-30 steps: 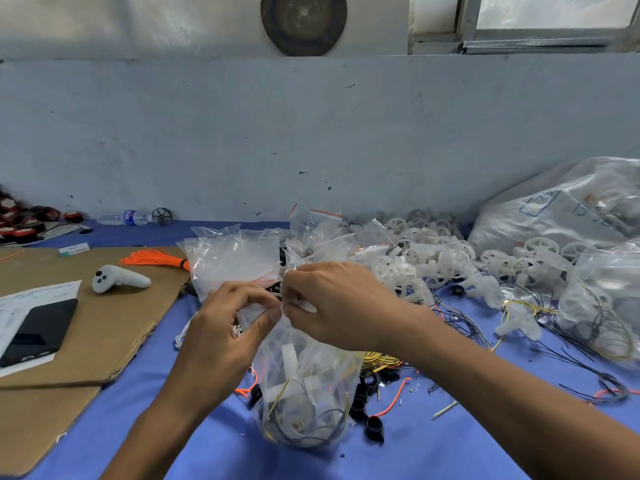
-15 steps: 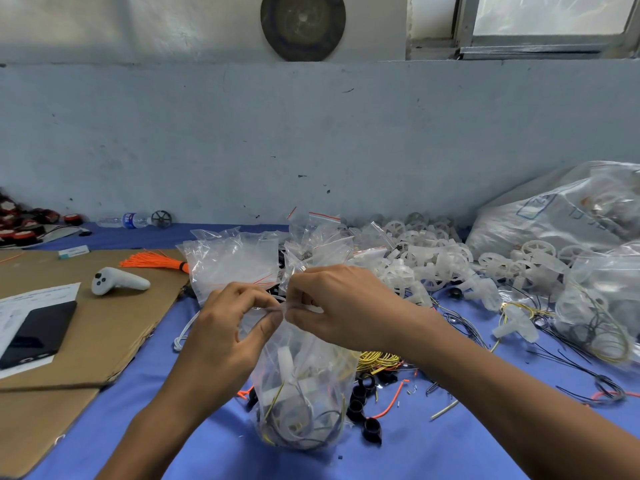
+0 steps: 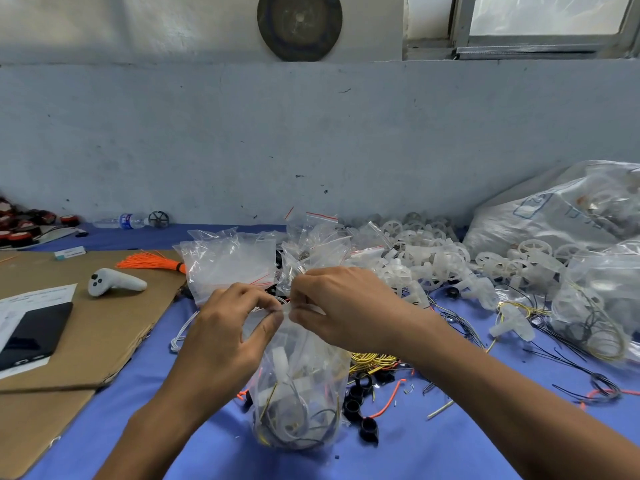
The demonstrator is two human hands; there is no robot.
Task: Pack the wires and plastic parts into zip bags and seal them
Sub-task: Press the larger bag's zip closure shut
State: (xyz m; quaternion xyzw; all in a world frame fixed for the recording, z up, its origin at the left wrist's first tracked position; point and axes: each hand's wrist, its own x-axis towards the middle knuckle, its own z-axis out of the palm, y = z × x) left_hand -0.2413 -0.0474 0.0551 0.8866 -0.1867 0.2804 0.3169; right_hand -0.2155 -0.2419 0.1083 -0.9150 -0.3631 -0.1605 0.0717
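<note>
– Zip bag point(image 3: 298, 403), where is it sitting?
– It is standing upright on the blue counter point(image 3: 433, 448), towards the near edge and between the two forearms. It is holding white plastic pieces and loops of thin wire.
– What are the hands doing?
– The left grip point(image 3: 221, 334) is pinching the bag's top edge between thumb and forefinger. The right grip point(image 3: 346, 306) is pinching the same edge just beside it, with the fingertips of both nearly touching. I cannot tell whether the strip is pressed closed.
– What is lying around it?
– Black rings point(image 3: 360, 400) are lying just right of the bag's base, and yellow wires point(image 3: 374, 360) are bunching behind them, under the right wrist. Empty bags point(image 3: 228, 265) are piling up behind the hands, with white plastic parts point(image 3: 426, 261) heaping to their right. Farther right, large clear sacks point(image 3: 554, 216) are leaning against the wall. On the left, a cardboard sheet point(image 3: 104, 327) is carrying a white controller point(image 3: 114, 282), an orange bundle point(image 3: 152, 263) and a dark phone point(image 3: 34, 330).
</note>
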